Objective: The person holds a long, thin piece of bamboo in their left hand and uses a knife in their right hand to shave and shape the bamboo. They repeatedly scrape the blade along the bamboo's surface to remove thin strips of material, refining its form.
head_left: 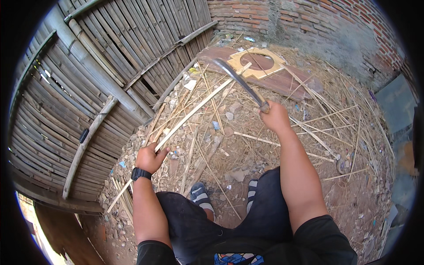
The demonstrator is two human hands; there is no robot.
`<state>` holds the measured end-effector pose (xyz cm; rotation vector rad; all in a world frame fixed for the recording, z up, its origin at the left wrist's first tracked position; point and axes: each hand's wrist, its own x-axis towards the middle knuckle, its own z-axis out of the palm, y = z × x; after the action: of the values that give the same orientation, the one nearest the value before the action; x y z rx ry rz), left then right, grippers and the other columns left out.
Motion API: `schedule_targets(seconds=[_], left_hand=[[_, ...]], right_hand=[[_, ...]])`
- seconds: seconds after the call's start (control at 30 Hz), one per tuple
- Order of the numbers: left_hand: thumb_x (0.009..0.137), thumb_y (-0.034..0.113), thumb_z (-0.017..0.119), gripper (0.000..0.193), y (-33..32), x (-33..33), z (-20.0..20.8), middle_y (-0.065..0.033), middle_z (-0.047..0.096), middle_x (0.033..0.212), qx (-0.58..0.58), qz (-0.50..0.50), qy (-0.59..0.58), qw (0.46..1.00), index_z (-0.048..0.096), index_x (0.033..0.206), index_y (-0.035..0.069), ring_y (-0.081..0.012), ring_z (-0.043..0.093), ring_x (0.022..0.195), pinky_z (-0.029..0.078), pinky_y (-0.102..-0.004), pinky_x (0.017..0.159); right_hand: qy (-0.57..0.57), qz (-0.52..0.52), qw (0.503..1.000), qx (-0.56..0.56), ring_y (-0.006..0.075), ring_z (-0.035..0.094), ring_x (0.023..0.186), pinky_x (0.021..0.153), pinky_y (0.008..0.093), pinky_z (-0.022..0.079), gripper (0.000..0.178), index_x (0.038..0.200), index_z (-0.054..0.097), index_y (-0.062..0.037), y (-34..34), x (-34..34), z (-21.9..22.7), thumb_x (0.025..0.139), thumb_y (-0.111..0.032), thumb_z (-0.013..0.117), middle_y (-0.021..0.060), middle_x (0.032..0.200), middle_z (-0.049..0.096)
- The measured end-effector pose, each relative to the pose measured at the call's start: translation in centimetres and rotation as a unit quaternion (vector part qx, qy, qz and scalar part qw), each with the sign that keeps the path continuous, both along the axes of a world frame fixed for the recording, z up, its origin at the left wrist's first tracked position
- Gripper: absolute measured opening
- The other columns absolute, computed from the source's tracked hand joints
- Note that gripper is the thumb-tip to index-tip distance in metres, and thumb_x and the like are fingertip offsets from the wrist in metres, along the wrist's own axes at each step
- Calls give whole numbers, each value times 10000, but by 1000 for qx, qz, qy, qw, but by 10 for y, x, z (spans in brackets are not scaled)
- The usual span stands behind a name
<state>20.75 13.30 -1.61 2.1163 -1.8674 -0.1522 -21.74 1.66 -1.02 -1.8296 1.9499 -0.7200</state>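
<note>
My left hand (149,159), with a black watch on the wrist, is closed round a long pale bamboo strip (194,111). The strip slants away from me to the upper right, and its lower end sticks out behind the hand. In my right hand (275,117) is the handle of a sickle (245,85) with a curved steel blade. The blade points up and left and crosses the strip near its far end. Whether blade and strip touch, I cannot tell.
Thin bamboo strips lie scattered over rubble and dry straw. A brown board (291,87) lies at the back, with a yellow wooden piece (274,66) with a round hole on it. A bamboo wall (110,57) stands left, a brick wall (327,39) behind.
</note>
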Motion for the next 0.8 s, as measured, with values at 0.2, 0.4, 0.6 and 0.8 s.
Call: schedule_targets(seconds=[0.2,0.4,0.6,0.8], left_hand=[[847,496,748,489,-3,1,-12,-165,666,671,20,-42,10,999,661,796,17,-371,672,659,540,-455,650],[841,519,752,516,-1,-1,-9,-171,655,661,51,-51,23,997,657,778,16,-358,667,653,532,-443,645],[850,448,778,446,0,1,-11,-109,604,591,75,-69,19,995,683,838,12,-243,586,542,483,-398,582],[845,511,755,516,-1,-6,-8,-161,637,639,86,-60,52,993,672,779,6,-334,636,607,509,-437,620]], right_hand=[[66,68,995,-24,374,698,929,821,467,549,337,1144,698,-110,11,27,-5,836,-238,742,198,960,721],[12,36,999,-11,376,696,937,835,468,547,365,1160,690,-92,3,6,-3,848,-272,746,200,962,723],[-31,-74,997,-13,372,698,931,830,474,545,358,1143,689,-91,-6,13,-17,839,-268,754,198,954,725],[62,90,993,-54,373,702,888,805,462,545,350,1122,694,-84,9,19,4,829,-266,754,200,919,725]])
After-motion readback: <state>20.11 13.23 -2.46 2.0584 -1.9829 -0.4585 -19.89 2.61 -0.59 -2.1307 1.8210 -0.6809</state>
